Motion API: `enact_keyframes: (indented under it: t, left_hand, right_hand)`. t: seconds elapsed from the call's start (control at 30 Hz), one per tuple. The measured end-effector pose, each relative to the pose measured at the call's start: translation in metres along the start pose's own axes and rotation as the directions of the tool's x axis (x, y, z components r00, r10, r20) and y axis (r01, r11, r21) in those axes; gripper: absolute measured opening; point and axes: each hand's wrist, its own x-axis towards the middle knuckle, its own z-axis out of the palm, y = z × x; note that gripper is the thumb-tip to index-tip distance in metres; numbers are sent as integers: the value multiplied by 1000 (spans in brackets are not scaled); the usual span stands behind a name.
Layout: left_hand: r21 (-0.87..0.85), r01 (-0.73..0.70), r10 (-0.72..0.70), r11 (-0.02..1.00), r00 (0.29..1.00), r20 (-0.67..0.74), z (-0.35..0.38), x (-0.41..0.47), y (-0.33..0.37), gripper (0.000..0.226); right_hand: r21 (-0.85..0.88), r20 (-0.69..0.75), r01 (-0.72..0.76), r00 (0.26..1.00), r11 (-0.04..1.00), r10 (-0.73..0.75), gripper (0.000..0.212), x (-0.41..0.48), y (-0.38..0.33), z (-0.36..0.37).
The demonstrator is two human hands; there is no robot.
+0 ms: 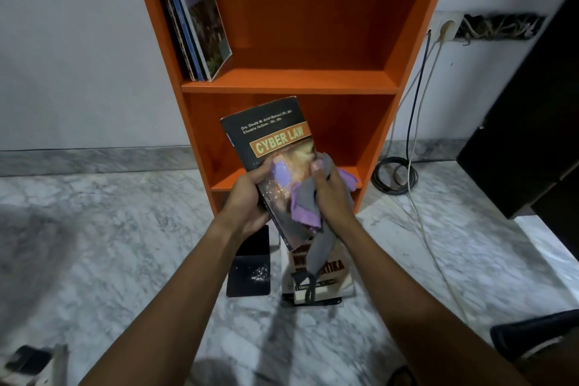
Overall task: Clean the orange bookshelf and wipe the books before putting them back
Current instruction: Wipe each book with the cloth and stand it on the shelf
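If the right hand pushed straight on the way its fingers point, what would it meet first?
The Cyber Law book: the right hand holds the cloth against its cover. Behind, depth unclear, the orange bookshelf.

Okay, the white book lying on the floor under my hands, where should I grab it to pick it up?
Probably by its right long edge, coming from the right. The white book lies flat atop another, leaving that edge exposed, while a black book crowds its left side.
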Motion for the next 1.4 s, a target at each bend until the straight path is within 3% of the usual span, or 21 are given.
enact_keyframes:
  t: [0.07,0.17,0.23,0.27,0.3,0.4,0.5,0.57,0.63,0.7,0.8,1.03,1.2,1.3,1.4]
  left_hand:
    - [68,-30,29,997,999,17,1,-1,19,36]
    - [314,-48,53,948,999,-6,1,-1,59,34]
    - [553,-69,88,830,996,-8,-6,3,81,13]
    - [647,-91,91,757,995,33,-11,3,91,16]
    - [699,-125,100,704,992,77,-15,7,102,25]
    - [676,-287,246,679,956,158,-16,11,125,38]
    - [638,-436,433,635,884,174,-6,27,152,39]
    - [678,-498,542,541,823,171,-1,42,169,35]
    - [732,-516,633,445,760,150,2,59,181,31]
    - [781,-514,727,355,677,115,4,79,193,28]
    - [897,-401,857,187,513,50,8,107,205,23]
    - [935,-250,922,251,356,-152,-24,155,187,17]
    - [944,-197,925,266,327,-192,-40,163,173,17]
    - [942,-206,923,266,336,-187,-40,160,176,21]
    - [936,-196,911,291,355,-209,-41,155,175,29]
  right_hand:
    - [81,-3,-29,1000,996,30,25,13,-12,-10]
    - [176,-37,59,998,983,-54,21,33,-30,-12]
    - [233,-105,108,991,966,-86,17,49,-51,-7]
    - [231,-146,139,984,963,-107,18,59,-63,-4]
    - [228,-180,181,973,957,-141,21,72,-77,-1]
    - [197,-201,275,951,941,-236,30,107,-113,3]
    - [-49,-273,399,876,916,-396,43,147,-138,8]
    - [-205,-384,390,811,898,-441,43,167,-149,8]
    - [-235,-406,367,804,900,-434,42,183,-152,11]
    - [-248,-303,336,864,908,-403,34,197,-152,24]
    - [-194,-73,347,927,917,-367,23,216,-148,55]
    - [-120,136,286,953,951,-269,48,261,-144,126]
    - [-95,133,262,959,960,-249,55,267,-130,143]
    - [-171,106,264,963,949,-249,30,264,-132,144]
    - [-256,77,225,974,940,-212,60,259,-133,140]
